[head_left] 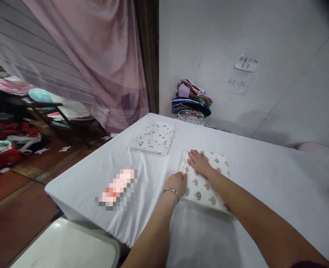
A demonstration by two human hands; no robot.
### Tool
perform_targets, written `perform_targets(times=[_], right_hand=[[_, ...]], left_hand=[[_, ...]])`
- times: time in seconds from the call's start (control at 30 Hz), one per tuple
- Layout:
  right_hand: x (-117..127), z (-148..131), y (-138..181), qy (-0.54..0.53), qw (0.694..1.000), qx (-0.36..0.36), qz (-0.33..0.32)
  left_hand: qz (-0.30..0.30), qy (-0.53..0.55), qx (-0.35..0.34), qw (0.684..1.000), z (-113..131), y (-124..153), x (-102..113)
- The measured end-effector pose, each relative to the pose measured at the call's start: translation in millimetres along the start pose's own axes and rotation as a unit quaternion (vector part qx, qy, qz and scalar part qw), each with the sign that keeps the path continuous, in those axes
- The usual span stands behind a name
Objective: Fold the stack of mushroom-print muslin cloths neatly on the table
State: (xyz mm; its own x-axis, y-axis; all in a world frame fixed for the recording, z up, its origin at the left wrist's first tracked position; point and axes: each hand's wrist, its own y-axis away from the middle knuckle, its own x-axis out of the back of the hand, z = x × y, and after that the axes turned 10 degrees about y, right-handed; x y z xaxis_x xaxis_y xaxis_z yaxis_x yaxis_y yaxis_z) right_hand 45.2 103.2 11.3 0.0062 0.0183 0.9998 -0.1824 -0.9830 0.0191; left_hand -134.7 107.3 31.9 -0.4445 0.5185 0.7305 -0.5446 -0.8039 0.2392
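Observation:
A folded white cloth (209, 182) with grey mushroom prints and one green mushroom lies on the white-covered table (153, 167). My left hand (176, 184), with a silver bracelet at its wrist, grips the cloth's left edge; the thumb shows and some fingertips are hidden. Flat on the cloth's upper left part rests my right hand (199, 162), its fingers stretched out. Farther back on the table lies a second folded white cloth (155, 136) with small dark prints.
A blurred-out oblong item (117, 188) lies on the table's left side. Behind the table, a pile of folded clothes (191, 100) stands against the white wall (265, 33). A pink curtain (108, 56) hangs at the left. A pale stool (66, 245) stands at the near left.

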Motion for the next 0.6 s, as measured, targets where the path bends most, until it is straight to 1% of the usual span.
perform_targets(times=[0.13,0.23,0.3,0.4,0.47,0.5,0.53,0.6], right_hand=[[2.0,-1.2,-1.8,-0.025,1.000,-0.006,-0.011],[8.8,2.0,3.0,-0.079,0.997,-0.024,-0.012],[12.5,11.8,15.2,-0.116,0.992,-0.051,0.017],[11.9,38.9,49.8,-0.164,0.975,-0.105,0.105],[7.4,58.8,79.8,-0.216,0.948,-0.175,0.153],[4.4,66.7,95.1,-0.255,0.925,-0.227,0.165],[1.6,72.3,109.7,-0.308,0.894,-0.280,0.167],[-2.2,75.1,134.9,-0.438,0.812,-0.360,0.143]], left_hand=[[0.010,-0.037,0.011,0.999,-2.4,1.5,3.3],[0.008,-0.051,0.015,0.999,-4.5,2.0,6.2],[0.009,-0.052,0.018,0.998,-6.0,2.0,8.2],[0.019,-0.036,0.018,0.999,-8.3,0.7,9.9],[0.023,-0.017,0.008,1.000,-9.4,-1.3,9.6],[0.019,-0.005,0.002,1.000,-9.8,-2.6,9.1],[0.013,0.008,-0.001,1.000,-10.1,-4.2,8.4],[-0.001,0.037,0.004,0.999,-10.5,-7.6,6.5]])
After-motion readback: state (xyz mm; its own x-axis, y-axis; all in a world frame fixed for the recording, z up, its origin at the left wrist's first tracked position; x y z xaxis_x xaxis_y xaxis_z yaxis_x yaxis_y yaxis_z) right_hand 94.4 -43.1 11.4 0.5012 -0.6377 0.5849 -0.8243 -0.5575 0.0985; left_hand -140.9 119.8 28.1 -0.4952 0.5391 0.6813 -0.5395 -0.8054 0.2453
